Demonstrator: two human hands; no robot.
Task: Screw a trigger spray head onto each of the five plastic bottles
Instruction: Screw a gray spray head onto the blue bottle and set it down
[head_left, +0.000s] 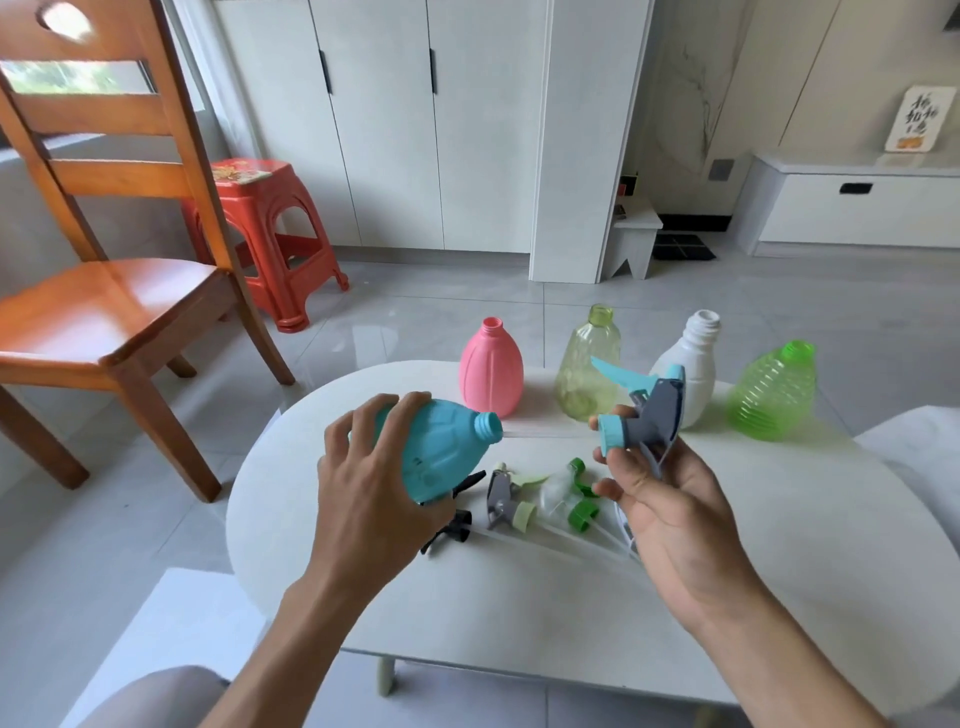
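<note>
Here, a brown wooden slat-back chair (109, 291) stands on the grey tiled floor at left, with a red plastic stool (265, 234) behind it before a wall of white cupboards (384, 119). Nearer the camera sits a round white low table (519, 613), where the work takes place.

Along the table's far edge four uncapped plastic bottles stand upright in a row: a pink oval bottle (491, 371), a pale yellow-green see-through bottle (584, 369), a white bottle (693, 364) and a bright green ribbed see-through bottle (774, 397). The white one is partly hidden behind the raised spray head.

The left hand (371, 483) grips a turquoise plastic bottle (447, 447) around its body, held above the table and tipped on its side, open neck pointing right. The right hand (670, 512), palm up, pinches a grey and turquoise trigger spray head (647, 415) between thumb and fingertips, its collar facing the bottle's neck; the two are near but apart.

Below the hands, loose on the tabletop, lie the other spray heads: a black trigger head (457, 522), partly covered by the turquoise bottle, a grey head with a pale green collar (506, 501) and a clear head with green collar (569, 496), their thin dip tubes (561, 545) trailing toward the right hand. A further white piece (626, 538) peeks out beside that hand; what it is cannot be told.
</note>
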